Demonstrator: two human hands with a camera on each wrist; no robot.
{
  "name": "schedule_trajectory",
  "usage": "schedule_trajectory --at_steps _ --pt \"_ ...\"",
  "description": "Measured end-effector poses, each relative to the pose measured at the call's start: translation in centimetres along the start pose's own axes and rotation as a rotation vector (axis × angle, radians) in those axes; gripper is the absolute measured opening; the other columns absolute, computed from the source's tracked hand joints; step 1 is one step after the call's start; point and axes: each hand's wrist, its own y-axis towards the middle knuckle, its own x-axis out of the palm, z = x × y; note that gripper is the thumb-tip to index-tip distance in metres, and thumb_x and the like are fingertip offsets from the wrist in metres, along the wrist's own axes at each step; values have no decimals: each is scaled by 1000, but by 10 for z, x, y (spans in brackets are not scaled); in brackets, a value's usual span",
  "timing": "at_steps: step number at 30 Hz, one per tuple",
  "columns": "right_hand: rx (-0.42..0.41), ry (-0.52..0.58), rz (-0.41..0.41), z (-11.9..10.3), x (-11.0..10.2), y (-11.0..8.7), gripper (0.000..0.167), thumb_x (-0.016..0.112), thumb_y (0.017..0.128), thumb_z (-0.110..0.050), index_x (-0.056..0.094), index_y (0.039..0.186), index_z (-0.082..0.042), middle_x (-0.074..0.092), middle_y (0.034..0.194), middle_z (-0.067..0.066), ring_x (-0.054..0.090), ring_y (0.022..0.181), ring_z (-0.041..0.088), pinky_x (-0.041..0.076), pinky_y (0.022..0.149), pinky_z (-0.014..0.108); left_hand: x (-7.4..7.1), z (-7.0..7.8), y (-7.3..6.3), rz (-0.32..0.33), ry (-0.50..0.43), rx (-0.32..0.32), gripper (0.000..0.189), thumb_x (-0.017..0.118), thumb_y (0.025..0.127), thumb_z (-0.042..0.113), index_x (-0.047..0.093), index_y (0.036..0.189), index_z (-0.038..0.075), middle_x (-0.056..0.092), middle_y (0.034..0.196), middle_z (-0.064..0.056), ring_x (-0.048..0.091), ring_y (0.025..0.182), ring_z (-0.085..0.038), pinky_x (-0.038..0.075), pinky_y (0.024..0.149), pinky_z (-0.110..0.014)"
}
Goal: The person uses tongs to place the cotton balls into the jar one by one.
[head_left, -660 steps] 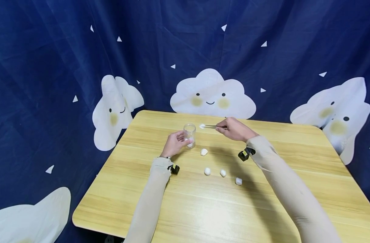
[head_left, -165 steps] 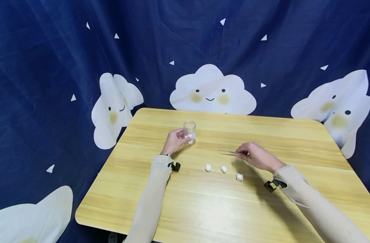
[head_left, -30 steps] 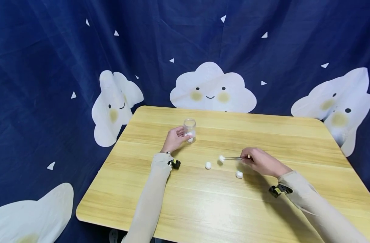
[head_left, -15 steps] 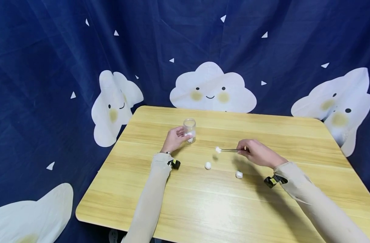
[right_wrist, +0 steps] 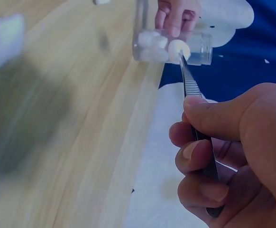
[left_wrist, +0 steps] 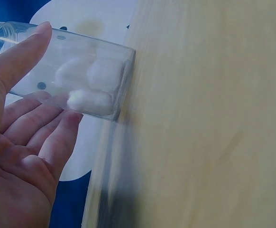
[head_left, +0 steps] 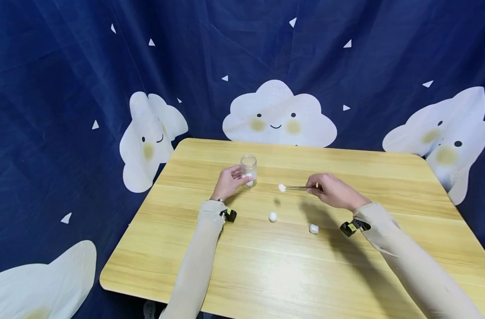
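At yellow wood-grain tabletop (head_left: 154, 235), right hand (head_left: 335, 190) pinches silver metal tweezers (head_left: 296, 188) holding white cotton ball (head_left: 281, 188); left hand (head_left: 228, 183) grips clear cylindrical jar (head_left: 249, 168).

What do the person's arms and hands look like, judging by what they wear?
The left sleeve and right sleeve are long and pale beige, wrinkled near the cuffs. A small black device with a yellow patch sits at the left wrist and another at the right. The left hand and right hand wear no gloves.

Wood-grain table (head_left: 266, 257); blue curtain (head_left: 242, 44) behind, printed with clouds (head_left: 276, 106).
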Motion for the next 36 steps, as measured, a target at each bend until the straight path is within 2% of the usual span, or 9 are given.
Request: schedule_trajectory --at_steps 8,17,24,36 --pt "16 10 -4 0 -5 11 14 65 98 2 71 90 -9 64 77 0 51 63 10 42 51 20 0 -1 2 -7 -17 -11 65 86 86 19 58 140 -5 64 141 -25 64 131 -37 54 113 -40" --pt "18 0 23 -3 -17 25 11 66 98 0 71 91 -7 66 77 1 53 63 11 44 51 21 1 0 1 -12 -31 -4 65 85 86 19 58 140 -5 63 141 -25 64 131 -38 54 114 -41" --pt "22 0 43 -5 -24 35 11 65 99 -2 71 91 -6 66 77 3 50 62 11 40 50 20 0 -1 0 -17 -40 -13 67 86 86 19 57 141 -5 62 143 -25 62 133 -38 54 115 -41" --pt "26 8 69 -6 -28 55 10 65 100 -4 71 91 -6 64 75 4 50 59 13 40 49 22 0 -2 1 -22 -57 -8 66 84 88 17 56 142 -6 61 144 -26 62 134 -38 53 115 -41"
